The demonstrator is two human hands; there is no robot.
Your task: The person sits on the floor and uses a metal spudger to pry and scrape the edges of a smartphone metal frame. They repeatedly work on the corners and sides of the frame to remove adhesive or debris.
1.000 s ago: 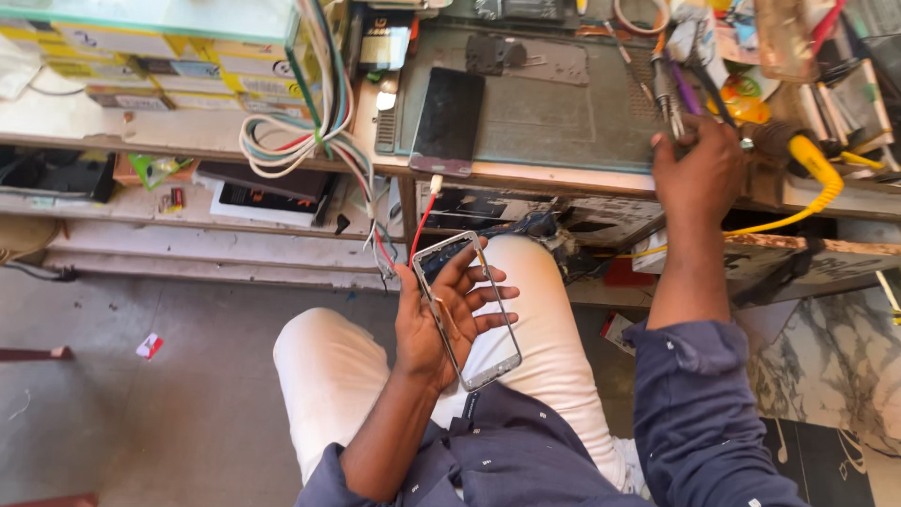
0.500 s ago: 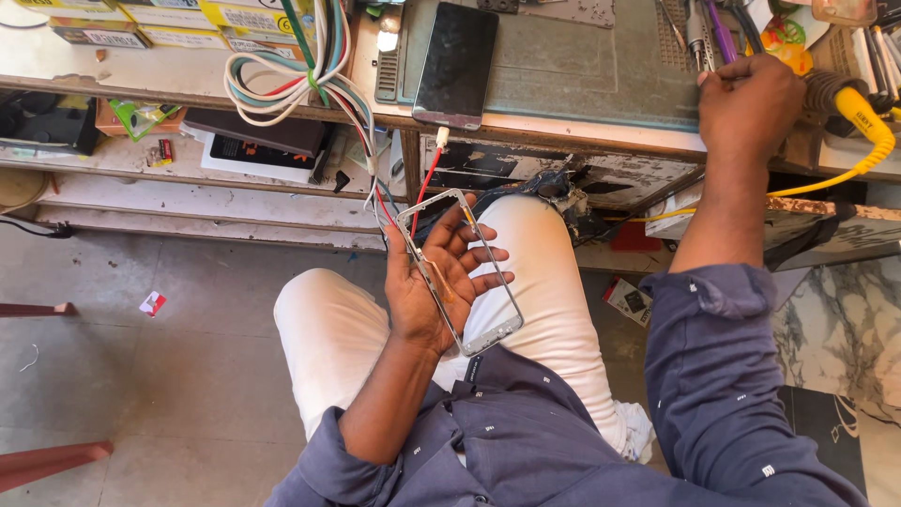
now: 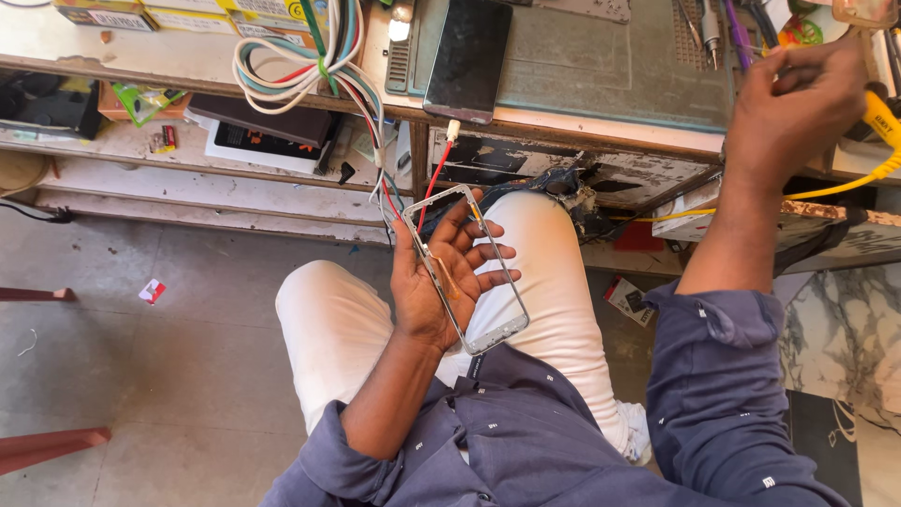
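Since the earlier frames, the right hand [image 3: 793, 108] has travelled from the tool cluster at the back of the counter toward its right edge, while the left hand [image 3: 449, 272] has remained over the lap with the same part.

Nearest the camera, the left hand lies palm up above the white-trousered thigh [image 3: 554, 282], fingers loosely curled around an empty silver rectangular phone frame [image 3: 466, 268]; the frame rests tilted across the palm, its opening showing the fingers through it. No screen or board is fitted in it.

Beyond the knees, red and white wires [image 3: 413, 178] hang off the counter edge [image 3: 563, 127]. On the grey-green work mat [image 3: 601, 56] lies a dark rectangular phone screen panel [image 3: 467, 58], well apart from the frame.

Farthest right, the right hand is partly closed beside a yellow cable [image 3: 878, 117]; whether it grips anything cannot be told.

Judged state: frame stripped and in hand; panel not yet joined to it.
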